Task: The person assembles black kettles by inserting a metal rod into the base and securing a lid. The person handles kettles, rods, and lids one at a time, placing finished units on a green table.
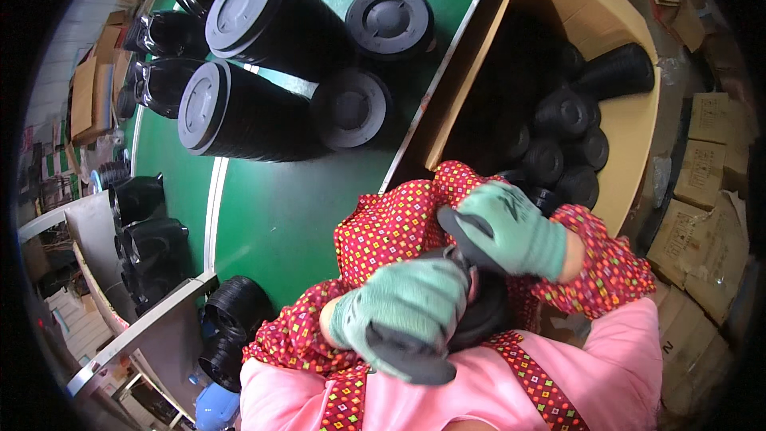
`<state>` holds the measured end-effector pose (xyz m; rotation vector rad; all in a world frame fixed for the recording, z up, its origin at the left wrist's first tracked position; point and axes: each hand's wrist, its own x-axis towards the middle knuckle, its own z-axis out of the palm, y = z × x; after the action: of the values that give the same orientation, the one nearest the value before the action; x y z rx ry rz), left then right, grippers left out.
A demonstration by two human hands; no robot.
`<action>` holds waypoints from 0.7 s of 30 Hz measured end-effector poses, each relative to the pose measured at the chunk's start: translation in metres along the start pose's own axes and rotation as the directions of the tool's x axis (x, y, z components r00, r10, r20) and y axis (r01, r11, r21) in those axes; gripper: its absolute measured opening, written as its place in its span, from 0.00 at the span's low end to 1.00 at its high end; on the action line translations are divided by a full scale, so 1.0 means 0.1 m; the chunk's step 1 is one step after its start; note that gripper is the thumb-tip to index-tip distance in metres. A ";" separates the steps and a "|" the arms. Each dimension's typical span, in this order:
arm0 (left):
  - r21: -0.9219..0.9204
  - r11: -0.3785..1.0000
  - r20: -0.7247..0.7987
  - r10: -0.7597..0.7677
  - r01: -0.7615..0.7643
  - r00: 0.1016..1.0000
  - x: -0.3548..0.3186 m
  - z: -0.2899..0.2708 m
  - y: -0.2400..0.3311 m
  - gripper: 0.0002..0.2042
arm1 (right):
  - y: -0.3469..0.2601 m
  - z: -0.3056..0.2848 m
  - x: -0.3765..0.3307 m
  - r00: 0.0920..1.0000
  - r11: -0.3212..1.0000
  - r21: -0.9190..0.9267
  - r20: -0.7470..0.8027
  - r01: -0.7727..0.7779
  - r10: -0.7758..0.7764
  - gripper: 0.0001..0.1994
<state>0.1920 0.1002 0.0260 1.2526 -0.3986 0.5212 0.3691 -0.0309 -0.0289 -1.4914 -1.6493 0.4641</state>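
Both my hands wear pale green knit gloves with dark palms and are close together in front of my body. My left hand (pixel 403 315) is closed, its dark-coated thumb side toward me. Higher and to the right, my right hand (pixel 511 227) is closed too, its fingers curled down. Between and below them is a black, rounded piece (pixel 483 315), apparently plastic, close against my apron (pixel 391 227). The gloves cover much of it, so its full shape is hidden. What exactly each set of fingers grips cannot be made out.
Stacks of black round plastic pieces (pixel 203 108) lie on the green table (pixel 271 207), with round stacks (pixel 389 20) standing beside them. A large open carton (pixel 630 136) at right holds several more. Glossy black containers (pixel 155 243) line the left; closed cartons (pixel 698 239) stand far right.
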 end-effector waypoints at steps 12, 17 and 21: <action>0.966 0.246 -0.072 -0.051 0.082 0.996 -0.44 -0.30 0.60 0.21 | -0.36 -0.33 -0.07 0.908 0.853 0.358 -0.030 -0.381 0.418 0.19; 0.945 -0.161 -0.294 -0.046 0.284 0.955 -1.29 -0.53 0.58 0.19 | -0.62 -0.29 -0.51 0.956 0.895 0.338 0.123 -0.292 0.266 0.36; 0.879 -0.334 -0.406 -0.149 0.340 0.902 -2.05 -0.76 0.33 0.27 | -0.76 -0.10 -0.65 0.952 0.901 0.314 0.168 -0.299 0.258 0.36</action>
<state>0.0053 0.1492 -0.0818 2.9154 0.7710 0.4717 0.3249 -0.1117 0.0119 -1.4632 -1.3618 0.9647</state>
